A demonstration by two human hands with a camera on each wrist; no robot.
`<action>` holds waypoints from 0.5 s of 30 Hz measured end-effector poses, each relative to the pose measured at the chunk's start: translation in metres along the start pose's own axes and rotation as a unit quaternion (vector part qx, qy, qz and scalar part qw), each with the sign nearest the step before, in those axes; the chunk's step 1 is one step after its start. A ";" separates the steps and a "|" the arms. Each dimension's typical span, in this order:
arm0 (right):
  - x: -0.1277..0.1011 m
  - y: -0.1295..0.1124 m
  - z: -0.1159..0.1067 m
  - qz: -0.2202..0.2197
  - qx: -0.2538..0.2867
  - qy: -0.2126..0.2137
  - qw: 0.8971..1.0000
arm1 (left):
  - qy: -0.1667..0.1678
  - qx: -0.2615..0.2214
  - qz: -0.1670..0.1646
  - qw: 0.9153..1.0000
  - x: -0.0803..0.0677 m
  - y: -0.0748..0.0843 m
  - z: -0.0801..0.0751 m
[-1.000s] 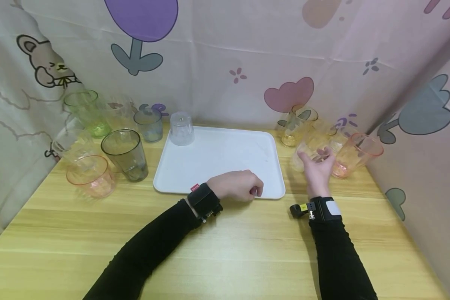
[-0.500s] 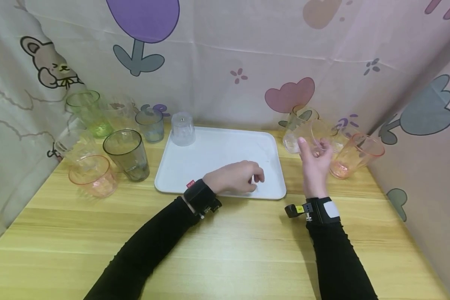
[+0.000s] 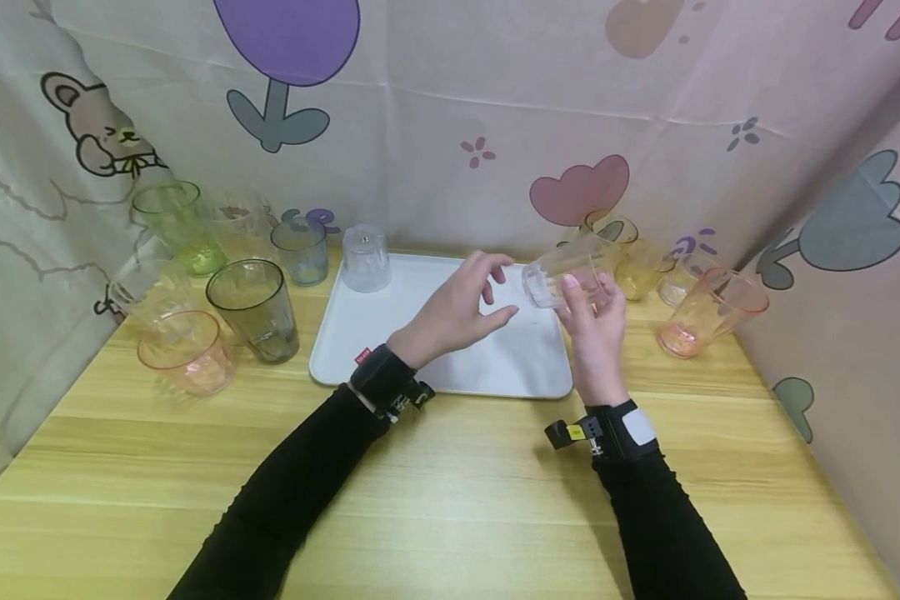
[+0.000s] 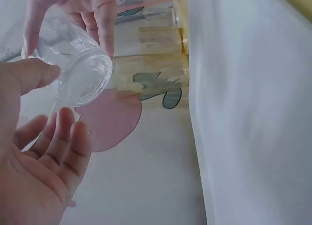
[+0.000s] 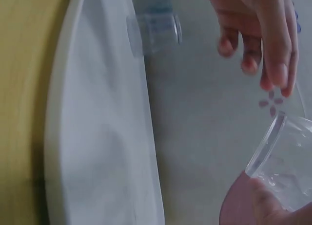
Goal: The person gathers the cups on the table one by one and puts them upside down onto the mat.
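My right hand [image 3: 596, 342] grips a clear drinking glass [image 3: 558, 275] in the air over the right part of the white tray [image 3: 420, 333]. The glass is tilted on its side, its thick base turned left toward my left hand [image 3: 450, 312]. That hand reaches over the tray with thumb and fingers spread, holding nothing. In the left wrist view its thumb overlaps the glass [image 4: 85, 79], and the fingers sit just below the base. On the tray's back left corner another clear glass [image 3: 365, 260] stands upside down.
At left stand several upright glasses, among them a green one [image 3: 183, 229], a grey one [image 3: 255, 312], a blue one [image 3: 300, 250] and a pink one [image 3: 187, 354]. To the right are yellow glasses [image 3: 637, 271], a small clear one [image 3: 678, 283] and an orange-pink one [image 3: 708, 312]. A printed curtain [image 3: 420, 167] hangs behind.
My right hand has lifted the clear glass from among the right-hand glasses and carried it left, tipping it over. My left hand has risen from the tray's front edge and spread its fingers.
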State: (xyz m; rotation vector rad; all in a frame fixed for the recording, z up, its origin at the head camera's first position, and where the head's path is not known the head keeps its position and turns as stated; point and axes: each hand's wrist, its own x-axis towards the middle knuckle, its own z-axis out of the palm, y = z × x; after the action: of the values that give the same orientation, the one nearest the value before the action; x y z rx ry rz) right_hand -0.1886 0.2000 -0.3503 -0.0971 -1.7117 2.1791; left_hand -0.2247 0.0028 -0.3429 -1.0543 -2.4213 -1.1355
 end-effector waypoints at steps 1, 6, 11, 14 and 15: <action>-0.002 0.001 0.002 0.000 0.005 -0.009 1.000 | 0.007 -0.007 -0.002 1.000 0.000 0.000 -0.001; -0.011 0.002 0.013 0.021 0.029 -0.050 0.998 | 0.005 -0.051 -0.019 0.998 0.001 -0.004 -0.008; -0.020 0.005 0.020 0.051 0.036 -0.064 0.996 | -0.015 -0.071 -0.028 0.997 0.002 -0.006 -0.010; -0.023 0.006 0.023 0.058 0.045 -0.076 0.994 | -0.026 -0.075 -0.027 0.997 0.002 -0.007 -0.011; -0.024 0.006 0.024 0.058 0.049 -0.083 0.994 | -0.029 -0.076 -0.027 0.996 0.002 -0.007 -0.011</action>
State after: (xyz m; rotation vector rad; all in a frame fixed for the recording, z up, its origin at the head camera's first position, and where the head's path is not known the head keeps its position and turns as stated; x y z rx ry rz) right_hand -0.1746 0.1690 -0.3541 0.0098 -1.7209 2.4127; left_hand -0.2319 -0.0069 -0.3383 -1.0880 -2.4534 -1.3436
